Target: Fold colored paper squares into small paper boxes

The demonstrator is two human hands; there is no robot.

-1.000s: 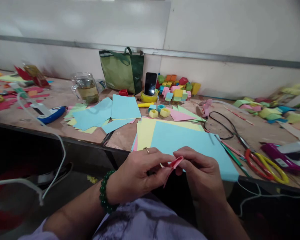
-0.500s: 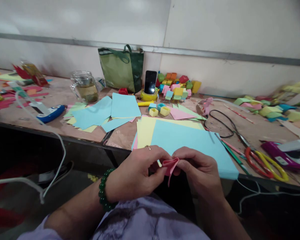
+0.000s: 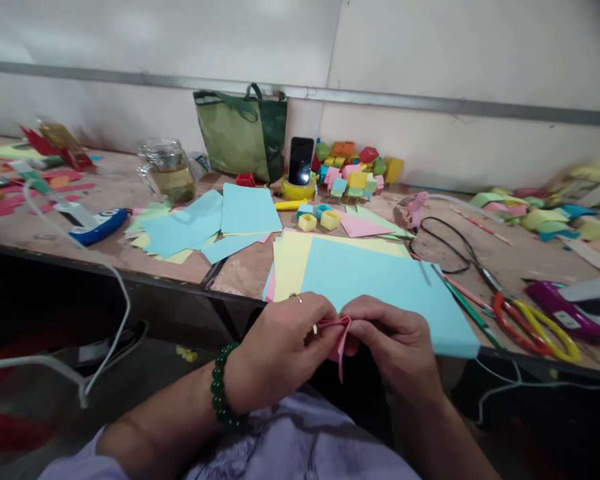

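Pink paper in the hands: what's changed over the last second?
Both hands have closed in on the pink paper: the left hand and right hand now pinch it flatter, and its tail hangs lower. Neither grip was released. The blue sheet and scissors stayed put.
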